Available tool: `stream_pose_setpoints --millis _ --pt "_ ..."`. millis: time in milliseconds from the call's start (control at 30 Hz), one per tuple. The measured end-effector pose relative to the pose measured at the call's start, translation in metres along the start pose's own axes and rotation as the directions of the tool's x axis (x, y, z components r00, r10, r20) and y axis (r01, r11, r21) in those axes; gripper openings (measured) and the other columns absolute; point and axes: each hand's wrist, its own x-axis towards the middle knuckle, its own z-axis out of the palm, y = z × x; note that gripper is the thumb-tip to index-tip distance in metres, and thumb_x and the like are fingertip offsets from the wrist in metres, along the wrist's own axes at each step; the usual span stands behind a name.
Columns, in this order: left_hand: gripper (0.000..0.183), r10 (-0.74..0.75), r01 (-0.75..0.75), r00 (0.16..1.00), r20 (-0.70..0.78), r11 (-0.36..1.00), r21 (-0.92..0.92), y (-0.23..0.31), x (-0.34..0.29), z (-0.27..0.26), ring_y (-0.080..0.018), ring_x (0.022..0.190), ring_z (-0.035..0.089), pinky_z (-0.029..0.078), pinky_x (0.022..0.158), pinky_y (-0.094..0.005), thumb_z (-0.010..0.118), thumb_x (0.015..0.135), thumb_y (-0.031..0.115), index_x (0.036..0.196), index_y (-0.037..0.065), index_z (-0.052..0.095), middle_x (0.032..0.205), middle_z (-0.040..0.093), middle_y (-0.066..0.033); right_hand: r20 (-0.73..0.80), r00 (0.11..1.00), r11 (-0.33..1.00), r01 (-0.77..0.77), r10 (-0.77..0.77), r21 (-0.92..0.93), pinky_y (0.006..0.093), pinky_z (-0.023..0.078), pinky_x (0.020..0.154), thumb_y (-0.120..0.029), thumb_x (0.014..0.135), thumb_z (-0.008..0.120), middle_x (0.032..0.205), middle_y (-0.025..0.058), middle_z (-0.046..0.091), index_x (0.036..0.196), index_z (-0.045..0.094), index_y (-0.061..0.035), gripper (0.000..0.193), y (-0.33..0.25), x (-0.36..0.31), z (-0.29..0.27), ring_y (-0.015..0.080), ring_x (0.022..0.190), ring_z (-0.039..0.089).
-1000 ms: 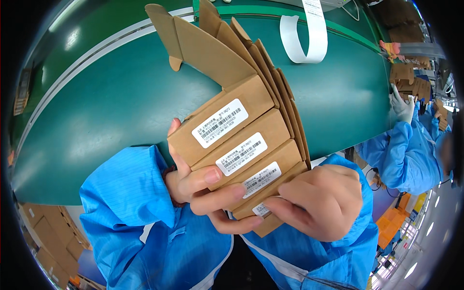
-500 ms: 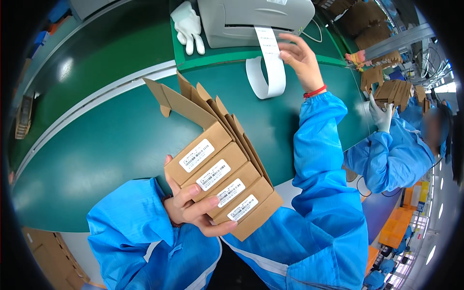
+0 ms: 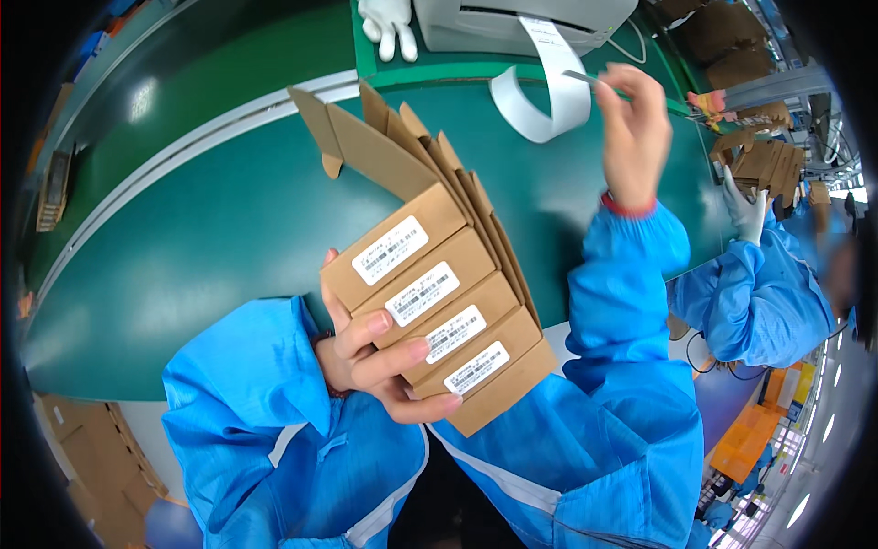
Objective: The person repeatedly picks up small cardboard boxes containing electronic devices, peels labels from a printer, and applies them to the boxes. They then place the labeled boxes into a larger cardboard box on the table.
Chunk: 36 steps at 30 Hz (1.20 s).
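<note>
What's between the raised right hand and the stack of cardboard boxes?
Only bare green belt lies between the right hand and the boxes held by the left hand, in the head view.

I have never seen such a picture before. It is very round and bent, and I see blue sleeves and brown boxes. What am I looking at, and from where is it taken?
There is no machine arm here: a person in a blue coat works with bare hands. The camera sits on the person's head and looks down, and its very wide lens bends straight lines near the rim.

The left hand holds a fanned stack of flat brown cardboard boxes with open flaps; four of them show a white label.

The right hand is raised over the green belt and pinches a small pale piece, probably a label; it is blurred.

Beyond it stands a grey printer with a white paper strip curling out onto the belt, and a white glove lies beside it.

At the right, another worker's gloved hand holds more boxes.
</note>
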Motion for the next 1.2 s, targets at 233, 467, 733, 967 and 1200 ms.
stream_pose_setpoints --millis 233,467,733,967,1200 --pt "0.034 -0.105 0.11 0.99 0.098 0.993 -0.05 0.008 -0.004 -0.013 -0.0313 0.119 0.033 0.029 0.084 -0.0661 0.055 0.079 0.041 0.11 0.042 0.044 0.119 0.043 -0.0056 0.651 0.759 0.914 -0.274 0.015 0.298 0.0241 0.041 0.046 0.001 0.069 0.066 0.071 0.0097 0.057 0.076 0.063 -0.0002 0.007 -0.133 -0.063 -0.061 0.0161 0.055 0.054" --pt "0.037 -0.033 0.04 0.994 0.103 0.997 -0.063 -0.003 -0.004 -0.01 -0.0352 0.118 0.035 0.037 0.082 -0.0544 0.057 0.078 0.042 0.112 0.044 0.044 0.122 0.044 -0.0077 0.755 0.643 0.951 -0.297 0.129 0.09 0.0244 0.043 0.047 0.0 0.064 0.071 0.07 0.0081 0.056 0.075 0.062 -0.0003 0.014 -0.162 -0.073 -0.063 0.0166 0.056 0.057" --pt "0.04 -0.025 0.035 0.992 0.124 0.997 -0.074 -0.004 -0.002 -0.012 -0.0351 0.119 0.033 0.035 0.081 -0.056 0.059 0.076 0.044 0.112 0.044 0.043 0.122 0.042 -0.0076 0.738 0.671 0.967 -0.227 0.069 0.116 0.0198 0.038 0.042 0.002 0.063 0.072 0.066 0.0102 0.058 0.075 0.064 0.0018 0.015 -0.156 -0.072 -0.058 0.0105 0.048 0.052" --pt "0.042 -0.023 0.035 0.99 0.141 0.996 -0.081 -0.004 -0.002 -0.013 -0.0356 0.119 0.033 0.035 0.08 -0.0563 0.06 0.075 0.044 0.112 0.043 0.043 0.124 0.042 -0.0079 0.704 0.706 0.993 -0.118 0.081 0.005 0.0199 0.035 0.04 0.0 0.061 0.074 0.066 0.008 0.057 0.078 0.062 0.0004 0.021 -0.165 -0.079 -0.053 0.0081 0.046 0.048" --pt "0.044 -0.024 0.032 0.991 0.134 0.998 -0.059 -0.002 -0.005 -0.014 -0.0366 0.12 0.032 0.036 0.081 -0.0558 0.061 0.074 0.041 0.114 0.043 0.043 0.124 0.042 -0.0095 0.625 0.78 1.0 -0.002 0.002 0.0 0.0214 0.025 0.045 -0.003 0.063 0.074 0.064 0.0034 0.046 0.088 0.054 0.0023 0.032 -0.14 -0.072 -0.055 0.0073 0.051 0.035"
